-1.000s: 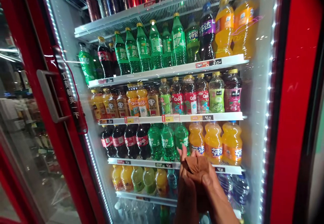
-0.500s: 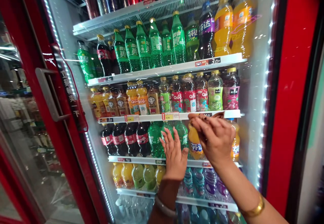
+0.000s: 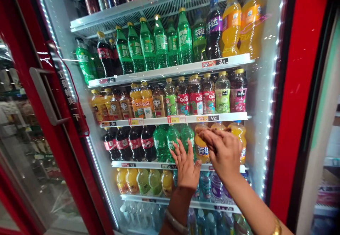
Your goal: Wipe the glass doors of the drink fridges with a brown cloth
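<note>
My left hand [image 3: 186, 167] is open, palm forward and fingers spread, in front of the green soda bottles [image 3: 173, 139] in the drinks cooler. Whether it touches the glass I cannot tell. To its right, my right hand [image 3: 225, 152] is closed, its fingers bent around a thin brown thing [image 3: 203, 133] whose kind does not show clearly. Behind that hand stand orange soda bottles [image 3: 202, 144], partly hidden by it. Cola bottles [image 3: 134, 143] line the same shelf to the left.
A vertical metal handle [image 3: 44, 95] sits on the red door frame [image 3: 70, 171] at left. Above, a shelf edge [image 3: 186, 119] carries price tags under small juice bottles [image 3: 183, 97]. A lower shelf holds yellow and green drinks [image 3: 143, 182]. Faint reflections cross the cooler front.
The view has shifted slightly, so the cooler appears a little further left and up. My right hand sits slightly lower against the shelves, uncovering a price tag. Both hands keep their shape.
</note>
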The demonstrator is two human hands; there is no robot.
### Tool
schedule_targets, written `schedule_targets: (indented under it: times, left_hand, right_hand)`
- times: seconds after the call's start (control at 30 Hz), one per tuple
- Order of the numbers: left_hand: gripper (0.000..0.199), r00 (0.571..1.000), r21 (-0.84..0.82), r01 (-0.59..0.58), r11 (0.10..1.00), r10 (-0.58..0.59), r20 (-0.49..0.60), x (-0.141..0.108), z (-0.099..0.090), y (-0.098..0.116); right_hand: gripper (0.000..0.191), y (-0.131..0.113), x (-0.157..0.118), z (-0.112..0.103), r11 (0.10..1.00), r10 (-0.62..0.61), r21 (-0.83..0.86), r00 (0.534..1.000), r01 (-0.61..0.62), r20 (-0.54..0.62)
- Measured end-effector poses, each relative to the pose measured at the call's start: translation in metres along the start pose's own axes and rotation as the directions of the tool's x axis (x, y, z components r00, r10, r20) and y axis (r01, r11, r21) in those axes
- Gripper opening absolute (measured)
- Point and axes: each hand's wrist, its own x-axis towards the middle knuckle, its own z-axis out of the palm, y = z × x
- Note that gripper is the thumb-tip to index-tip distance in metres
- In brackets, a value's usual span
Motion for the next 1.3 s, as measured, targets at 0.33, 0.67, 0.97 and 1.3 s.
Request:
schedule_targets:
  times: [0.33, 0.67, 0.97, 1.3]
  left_hand:
    - [0.076, 0.981, 0.190, -0.108, 0.976, 0.136, -0.140, -0.007, 0.022, -0.013]
    - [0.079, 0.894, 0.366, -0.297, 0.882, 0.392, -0.218, -0.032, 0.060, -0.009]
    - [0.112, 0.918, 0.441, -0.260, 0.859, 0.361, -0.162, -0.034, 0.066, 0.004]
    - [0.111, 0.965, 0.447, -0.247, 0.859, 0.259, 0.037, -0.045, 0.062, -0.006]
  right_hand:
    - [0.034, 0.047, -0.046, -0.019, 0.999, 0.051, -0.016, 0.998, -0.051, 0.042]
    - [0.029, 0.023, -0.079, -0.011, 0.993, -0.113, 0.057, 0.989, 0.107, 0.097]
    - [0.036, 0.056, -0.046, -0.023, 0.964, 0.263, -0.047, 0.965, -0.262, 0.004]
    - [0.031, 0.078, -0.137, -0.040, 0.995, 0.093, -0.058, 0.973, -0.082, 0.212]
